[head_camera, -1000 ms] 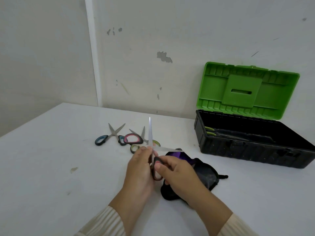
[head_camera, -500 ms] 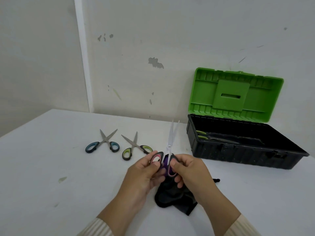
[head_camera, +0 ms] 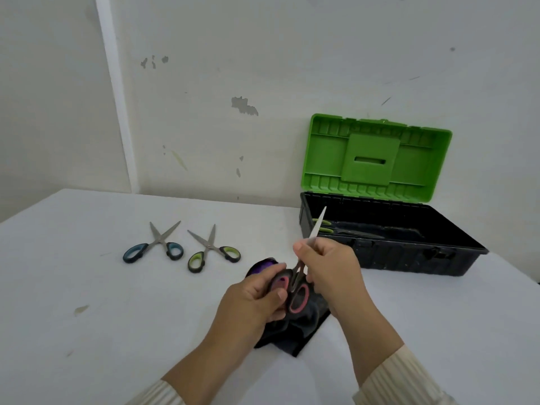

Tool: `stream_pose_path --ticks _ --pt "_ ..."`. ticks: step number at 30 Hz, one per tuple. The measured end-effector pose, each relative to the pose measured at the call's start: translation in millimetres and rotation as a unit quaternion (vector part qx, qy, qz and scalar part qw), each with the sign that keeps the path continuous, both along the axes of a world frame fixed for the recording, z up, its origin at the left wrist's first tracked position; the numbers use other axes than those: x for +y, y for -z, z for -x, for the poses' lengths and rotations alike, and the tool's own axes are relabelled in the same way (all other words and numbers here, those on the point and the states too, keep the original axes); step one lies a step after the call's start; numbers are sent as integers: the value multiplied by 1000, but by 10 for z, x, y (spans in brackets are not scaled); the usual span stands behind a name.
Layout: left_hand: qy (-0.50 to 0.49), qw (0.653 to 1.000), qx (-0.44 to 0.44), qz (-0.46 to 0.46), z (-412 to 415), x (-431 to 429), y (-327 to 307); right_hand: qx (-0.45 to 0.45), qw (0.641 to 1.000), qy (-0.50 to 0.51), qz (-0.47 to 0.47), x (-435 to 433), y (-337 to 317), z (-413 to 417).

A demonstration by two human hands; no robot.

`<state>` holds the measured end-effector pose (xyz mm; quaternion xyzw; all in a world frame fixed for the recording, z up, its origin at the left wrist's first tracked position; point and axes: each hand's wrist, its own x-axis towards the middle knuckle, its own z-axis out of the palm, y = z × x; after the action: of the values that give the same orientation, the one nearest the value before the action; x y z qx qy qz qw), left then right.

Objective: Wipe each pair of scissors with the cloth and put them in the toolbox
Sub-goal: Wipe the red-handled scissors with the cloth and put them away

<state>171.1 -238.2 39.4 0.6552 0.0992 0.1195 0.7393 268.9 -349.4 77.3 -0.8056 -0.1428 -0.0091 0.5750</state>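
Pink-handled scissors (head_camera: 298, 296) are held above a dark cloth (head_camera: 301, 328) that lies on the white table. My left hand (head_camera: 254, 299) grips one of the pink handles. My right hand (head_camera: 330, 267) pinches the closed blades, whose tip points up and to the right toward the toolbox. The black toolbox (head_camera: 388, 258) stands open at the right with its green lid (head_camera: 377, 159) upright; green-handled scissors (head_camera: 324, 226) lie inside it. On the table to the left lie blue-handled scissors (head_camera: 157, 247) and green-handled scissors (head_camera: 210, 249), both with blades spread.
The white table (head_camera: 87, 287) meets a marked wall at the back. A small stain (head_camera: 80, 309) sits on the table at the left. The toolbox's front wall is just beyond my right hand.
The scissors' blades have gone from spread wide to closed. My right hand moved from a handle up onto the blades, and the tip has tilted toward the toolbox.
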Motion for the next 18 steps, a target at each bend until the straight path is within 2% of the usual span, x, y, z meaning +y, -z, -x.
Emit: stream_pose_path --ticks 4,7,9,12,14,16,18 --pt "12 989 1 -145 -211 -325 22 -19 999 39 14 -432 -118 -170" --pt "64 970 42 -230 -451 -714 95 -54 990 72 111 -836 -155 -357" --pt "113 934 77 -329 -620 -991 146 -73 980 85 164 -1060 -206 -456" --pt "171 838 99 -509 -862 -1262 201 -131 965 104 201 -1287 -389 -638" --pt "159 784 105 -591 -1044 -1341 260 -190 949 110 226 -1389 -576 -838" --pt "121 765 111 -622 -1214 -1355 336 -227 932 88 270 -1424 -747 -1094" --pt "86 761 113 -632 -1332 -1356 404 -256 888 59 377 -1414 -822 -1431"
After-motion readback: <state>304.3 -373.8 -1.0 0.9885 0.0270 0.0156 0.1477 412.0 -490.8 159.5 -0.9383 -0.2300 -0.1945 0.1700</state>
